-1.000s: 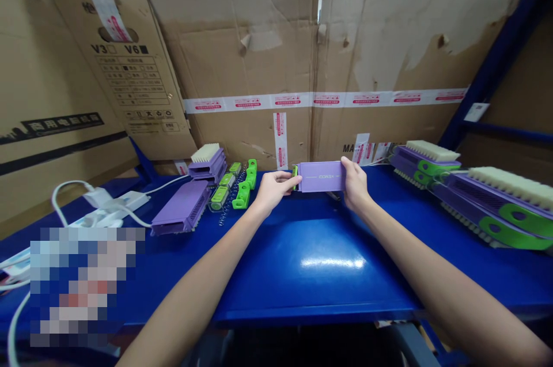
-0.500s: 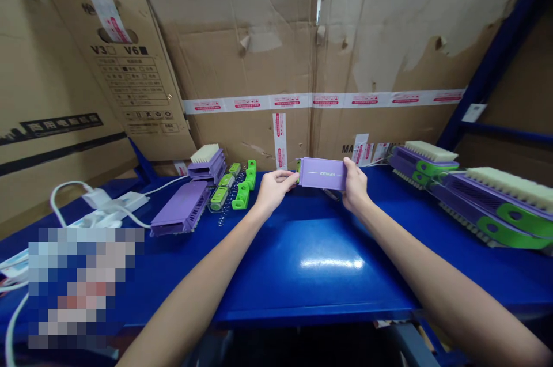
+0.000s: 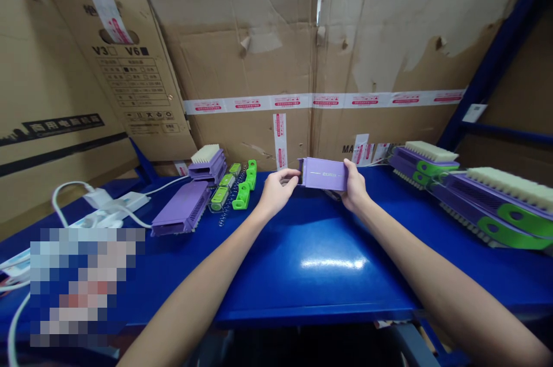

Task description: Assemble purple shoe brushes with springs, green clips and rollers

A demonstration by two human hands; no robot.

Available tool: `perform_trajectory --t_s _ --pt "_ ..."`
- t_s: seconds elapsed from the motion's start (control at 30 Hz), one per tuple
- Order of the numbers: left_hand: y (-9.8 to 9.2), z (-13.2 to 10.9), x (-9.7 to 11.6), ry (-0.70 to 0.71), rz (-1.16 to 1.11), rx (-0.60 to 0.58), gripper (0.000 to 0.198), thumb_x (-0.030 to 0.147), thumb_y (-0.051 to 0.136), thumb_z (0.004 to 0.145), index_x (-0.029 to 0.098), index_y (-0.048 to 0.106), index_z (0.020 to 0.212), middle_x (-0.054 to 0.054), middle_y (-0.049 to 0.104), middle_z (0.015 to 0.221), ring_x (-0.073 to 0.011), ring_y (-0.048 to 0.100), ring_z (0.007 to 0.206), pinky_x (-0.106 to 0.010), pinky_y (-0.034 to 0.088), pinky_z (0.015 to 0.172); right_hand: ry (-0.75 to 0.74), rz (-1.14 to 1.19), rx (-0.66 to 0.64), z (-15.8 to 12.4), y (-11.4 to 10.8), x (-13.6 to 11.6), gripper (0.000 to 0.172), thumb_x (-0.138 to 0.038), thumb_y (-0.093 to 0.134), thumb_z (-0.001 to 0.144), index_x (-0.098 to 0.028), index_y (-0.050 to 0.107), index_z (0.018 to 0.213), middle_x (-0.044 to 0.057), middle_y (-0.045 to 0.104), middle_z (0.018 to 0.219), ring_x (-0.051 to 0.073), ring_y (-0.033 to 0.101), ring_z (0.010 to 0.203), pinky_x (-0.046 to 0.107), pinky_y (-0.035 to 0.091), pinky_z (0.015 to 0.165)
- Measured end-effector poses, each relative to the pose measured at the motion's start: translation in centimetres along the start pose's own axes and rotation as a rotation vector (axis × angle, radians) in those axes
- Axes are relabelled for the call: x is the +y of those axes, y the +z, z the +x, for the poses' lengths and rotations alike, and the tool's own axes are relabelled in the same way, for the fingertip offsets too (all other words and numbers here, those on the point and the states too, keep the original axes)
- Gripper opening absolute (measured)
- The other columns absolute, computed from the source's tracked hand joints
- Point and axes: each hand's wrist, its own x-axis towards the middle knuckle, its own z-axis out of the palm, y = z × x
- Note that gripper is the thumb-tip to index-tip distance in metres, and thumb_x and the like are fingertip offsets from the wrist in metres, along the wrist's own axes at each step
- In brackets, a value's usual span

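I hold a flat purple plastic housing (image 3: 324,173) above the back of the blue table (image 3: 319,252), tilted a little. My right hand (image 3: 355,187) grips its right end with the fingers wrapped around it. My left hand (image 3: 276,188) pinches its left end with thumb and fingertips. Left of my hands lie several green parts (image 3: 242,182) with small springs, another purple housing (image 3: 181,208) lying flat, and a purple brush block with pale bristles (image 3: 208,161).
A row of assembled purple and green brushes (image 3: 475,191) lies along the right side. White cables and a power strip (image 3: 103,205) sit at the left. Cardboard boxes (image 3: 276,56) stand close behind the table. A blue rack post (image 3: 492,61) rises at the right.
The purple housing has been lifted slightly and tilted between my hands. The green piece seen at its left end a second ago no longer shows.
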Motion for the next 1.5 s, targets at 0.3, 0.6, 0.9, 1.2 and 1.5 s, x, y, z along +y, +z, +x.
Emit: perform_trajectory --t_s 0.3,0.6,0.9,1.2,1.5 --pt "0.0 -0.2 0.4 0.124 0.2 -0.075 0.024 0.013 0.05 0.079 0.015 0.071 0.091 -0.007 0.068 0.098 -0.0156 0.064 0.084 -0.029 0.051 0.078 0.074 0.016 -0.017 0.6 -0.6 -0.3 0.018 -0.039 0.058 0.076 -0.021 0.056 0.079 -0.003 0.061 0.063 0.012 0.058 0.05 0.026 0.054 0.046" --pt "-0.8 0.1 0.2 0.164 0.35 0.001 0.027 0.01 0.045 0.08 0.017 0.07 0.088 -0.006 0.067 0.095 -0.0162 0.062 0.089 -0.028 0.049 0.081 0.073 0.017 -0.008 0.9 -0.7 -0.4 0.019 -0.04 0.058 0.076 -0.022 0.055 0.08 -0.003 0.062 0.064 0.014 0.059 0.053 0.027 0.054 0.045" --pt "-2.5 -0.1 -1.0 0.049 1.062 -0.142 0.036 0.025 0.052 0.082 0.014 0.058 0.116 -0.014 0.06 0.113 -0.0282 0.052 0.109 -0.04 0.041 0.092 0.029 0.009 0.08 2.2 -1.8 -0.6 0.021 -0.041 0.058 0.073 -0.022 0.056 0.082 -0.003 0.06 0.063 0.015 0.06 0.054 0.027 0.052 0.045" --pt "-2.2 -0.6 -0.7 0.043 1.267 -0.249 0.032 0.026 0.051 0.084 0.016 0.06 0.113 -0.014 0.06 0.108 -0.0303 0.052 0.105 -0.042 0.041 0.085 0.04 -0.008 0.115 2.5 -2.2 -0.6 0.022 -0.042 0.06 0.072 -0.021 0.057 0.081 -0.004 0.06 0.063 0.012 0.056 0.049 0.026 0.051 0.045" --pt "-1.9 -0.6 -0.9 0.141 1.389 -0.189 0.027 0.022 0.051 0.084 0.014 0.062 0.106 -0.016 0.053 0.114 -0.0319 0.045 0.109 -0.044 0.038 0.087 0.019 -0.018 0.081 2.5 -2.2 -0.4 0.023 -0.042 0.059 0.073 -0.021 0.056 0.082 -0.004 0.059 0.061 0.012 0.054 0.047 0.025 0.049 0.043"
